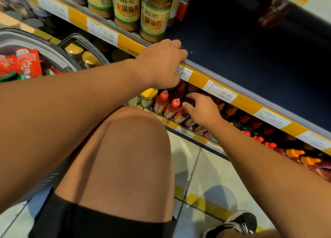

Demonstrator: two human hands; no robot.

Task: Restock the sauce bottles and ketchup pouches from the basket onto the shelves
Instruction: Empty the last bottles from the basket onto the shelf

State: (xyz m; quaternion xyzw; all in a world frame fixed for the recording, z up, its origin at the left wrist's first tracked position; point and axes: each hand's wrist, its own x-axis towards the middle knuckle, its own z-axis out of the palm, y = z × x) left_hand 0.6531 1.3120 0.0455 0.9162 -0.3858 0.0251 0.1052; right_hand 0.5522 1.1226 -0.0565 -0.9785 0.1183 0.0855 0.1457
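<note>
My left hand (pixel 162 64) grips the yellow front edge of the middle shelf (pixel 247 101), fingers curled over its rim. Below it, my right hand (pixel 201 109) reaches into the bottom shelf, fingers around a red sauce bottle (pixel 180 115) in a row of red-capped sauce bottles (pixel 161 101). How firmly it holds that bottle is partly hidden. The grey basket (pixel 35 42) stands at the left with red ketchup pouches (pixel 26 62) in it.
Tall sesame paste jars (pixel 155 15) stand on the middle shelf beside a dark bare stretch (pixel 250 46). Orange- and red-capped bottles (pixel 268 137) fill the bottom shelf to the right. Gold-lidded jars (pixel 75 49) sit behind the basket. My knee (pixel 129 148) and shoe (pixel 236 223) are on the tiled floor.
</note>
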